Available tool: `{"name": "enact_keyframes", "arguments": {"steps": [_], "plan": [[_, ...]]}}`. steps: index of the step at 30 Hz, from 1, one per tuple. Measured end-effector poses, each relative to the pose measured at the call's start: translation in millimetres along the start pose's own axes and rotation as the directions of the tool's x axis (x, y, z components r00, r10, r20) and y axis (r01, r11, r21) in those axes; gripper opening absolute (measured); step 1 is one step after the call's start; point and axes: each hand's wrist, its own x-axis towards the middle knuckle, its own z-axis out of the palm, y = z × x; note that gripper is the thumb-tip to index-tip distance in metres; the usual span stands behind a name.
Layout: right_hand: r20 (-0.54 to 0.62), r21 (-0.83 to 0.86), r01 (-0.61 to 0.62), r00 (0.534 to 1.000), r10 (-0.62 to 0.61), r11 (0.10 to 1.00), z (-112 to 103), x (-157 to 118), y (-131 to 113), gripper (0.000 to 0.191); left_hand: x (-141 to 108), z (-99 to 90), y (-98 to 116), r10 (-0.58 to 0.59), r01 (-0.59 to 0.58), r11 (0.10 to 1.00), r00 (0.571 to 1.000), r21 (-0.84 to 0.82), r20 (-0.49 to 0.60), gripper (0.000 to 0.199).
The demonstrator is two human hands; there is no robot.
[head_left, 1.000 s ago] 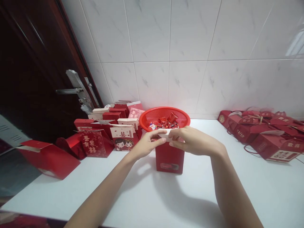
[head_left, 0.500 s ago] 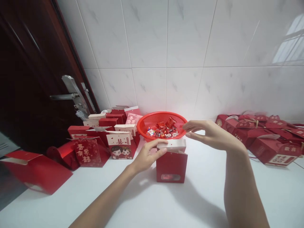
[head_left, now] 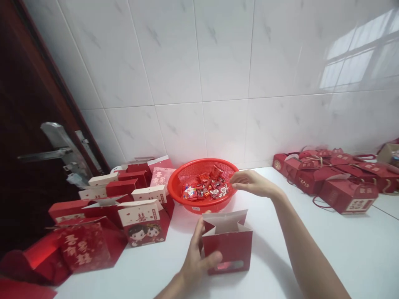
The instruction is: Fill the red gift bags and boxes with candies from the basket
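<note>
A red paper gift box (head_left: 229, 251) with a window low on its front stands upright on the white table, its top unfolded and its pale inside showing. My left hand (head_left: 198, 255) grips the box's left side, thumb across the front and fingers behind the edge. My right hand (head_left: 254, 182) hovers at the right rim of a red plastic basket (head_left: 190, 205), palm down, fingers stretched toward it, with nothing visible in them. Small wrapped candies (head_left: 207, 187), mostly red with some white, lie inside the basket.
Several red and cream gift boxes (head_left: 141, 226) stand upright along the left. Several red boxes with cord handles (head_left: 346, 195) are grouped at the right. A tiled wall (head_left: 224, 124) rises behind the table, and a dark door with a metal handle (head_left: 59, 151) is at far left.
My view has shifted right and down. My left hand has moved from the box's top flap to its side, and the top has opened. My right hand stays by the basket's rim.
</note>
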Motion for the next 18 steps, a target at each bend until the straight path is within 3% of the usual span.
{"name": "enact_keyframes", "arguments": {"steps": [4, 7, 10, 15, 18], "plan": [[-0.144, 0.101, 0.035, 0.989, -0.020, 0.994, 20.9, 27.3, 24.0, 0.011, -4.6, 6.7, -13.4, -0.133, 0.155, 0.977, 0.980, -0.146, 0.151, 0.083], [-0.213, 0.168, 0.050, 0.977, -0.013, 0.985, 32.2, 43.6, 39.0, 0.009, 0.3, 10.1, -15.6, -0.112, 0.164, 0.964, 0.965, -0.211, 0.239, 0.077], [-0.252, 0.121, 0.009, 0.967, 0.022, 0.993, 37.1, 56.6, 49.7, 0.011, 5.8, 11.7, -14.3, -0.102, 0.159, 0.963, 0.962, -0.217, 0.251, 0.076], [-0.223, -0.052, -0.045, 0.974, 0.033, 0.998, 33.7, 78.3, 51.3, 0.015, 9.2, 9.8, -17.6, -0.148, 0.231, 0.934, 0.945, -0.274, 0.293, 0.071], [-0.097, -0.220, -0.077, 0.994, 0.057, 0.972, 30.5, 95.3, 48.3, 0.015, 5.8, 3.7, -24.1, -0.272, 0.364, 0.868, 0.917, -0.338, 0.292, 0.073]]}}
